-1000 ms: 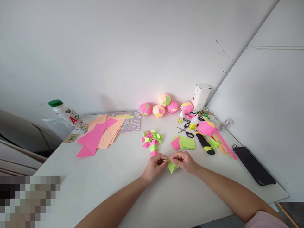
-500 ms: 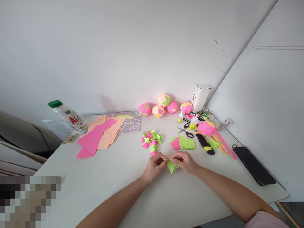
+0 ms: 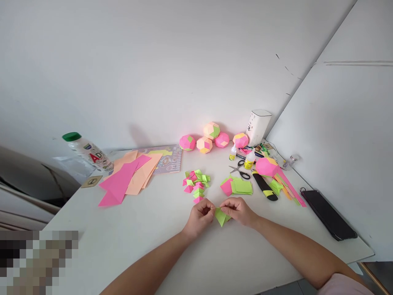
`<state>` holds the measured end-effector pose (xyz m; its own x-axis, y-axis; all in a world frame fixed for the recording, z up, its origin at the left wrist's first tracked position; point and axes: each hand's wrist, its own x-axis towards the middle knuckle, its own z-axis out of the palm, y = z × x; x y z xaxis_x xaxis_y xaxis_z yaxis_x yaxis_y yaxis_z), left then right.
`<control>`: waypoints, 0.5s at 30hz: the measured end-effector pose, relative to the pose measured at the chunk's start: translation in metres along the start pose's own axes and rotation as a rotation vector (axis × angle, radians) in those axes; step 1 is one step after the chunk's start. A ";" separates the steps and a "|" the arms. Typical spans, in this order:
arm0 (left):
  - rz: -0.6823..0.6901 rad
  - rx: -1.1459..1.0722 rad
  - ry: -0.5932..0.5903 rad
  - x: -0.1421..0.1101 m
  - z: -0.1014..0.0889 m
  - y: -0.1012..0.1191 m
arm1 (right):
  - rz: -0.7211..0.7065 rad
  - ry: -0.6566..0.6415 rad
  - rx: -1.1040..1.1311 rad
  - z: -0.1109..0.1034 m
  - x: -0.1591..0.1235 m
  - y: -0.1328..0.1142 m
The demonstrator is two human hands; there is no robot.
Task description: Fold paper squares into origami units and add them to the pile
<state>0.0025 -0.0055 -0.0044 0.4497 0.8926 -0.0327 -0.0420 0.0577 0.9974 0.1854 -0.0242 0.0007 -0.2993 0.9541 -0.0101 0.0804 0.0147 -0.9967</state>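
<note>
Pale walls met at a corner on our right, and our white worktop spread out below them. Near its front middle we held a small green paper piece, its point hanging downward. Our left grip was closed, thumb and fingertips pinching the upper left corner, and our right grip was closed likewise on the upper right edge, so that the two sets of fingertips came near each other. Just beyond the left grip we had a cluster of small folded pieces in green and pink, and beyond the right one a flat stack of green and pink paper. Past that stack we saw black-handled scissors with their blades spread, and to their right a black and yellow cutter. Two small bottles with yellow labels stood behind the scissors, near a pink and yellow paper ball with paper strips beside it. Farther right we had a black slab like a phone. Well over to our left we had pink sheets across peach sheets, which partly covered a patterned notebook, and behind them a white bottle with a green cap. Along the back wall we counted five more paper balls, one of them raised on its neighbours, and close to the corner we saw a white container
</note>
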 end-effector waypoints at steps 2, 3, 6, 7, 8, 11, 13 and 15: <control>-0.007 -0.014 0.021 0.000 0.000 0.001 | 0.011 0.001 0.029 0.000 0.000 0.000; -0.009 -0.022 0.028 -0.001 0.000 0.002 | 0.017 0.003 0.040 0.001 0.000 0.000; -0.018 -0.060 0.044 -0.001 -0.001 0.002 | 0.030 0.009 0.049 0.001 0.000 0.000; -0.021 -0.079 0.053 0.000 -0.002 0.002 | 0.032 0.009 0.050 0.001 0.000 0.000; -0.024 -0.104 0.069 0.000 -0.002 0.002 | 0.034 0.011 0.053 0.000 0.000 0.000; -0.033 -0.196 0.139 0.001 -0.004 0.001 | 0.041 0.027 0.070 -0.001 0.001 0.000; -0.028 -0.234 0.155 0.001 -0.004 0.000 | 0.046 0.039 0.070 -0.002 0.001 0.000; -0.019 -0.218 0.111 0.001 -0.004 0.000 | 0.051 0.036 0.057 -0.002 0.001 0.001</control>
<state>-0.0002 -0.0025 -0.0051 0.3518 0.9335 -0.0698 -0.2319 0.1592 0.9596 0.1872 -0.0229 -0.0005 -0.2615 0.9634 -0.0587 0.0402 -0.0499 -0.9979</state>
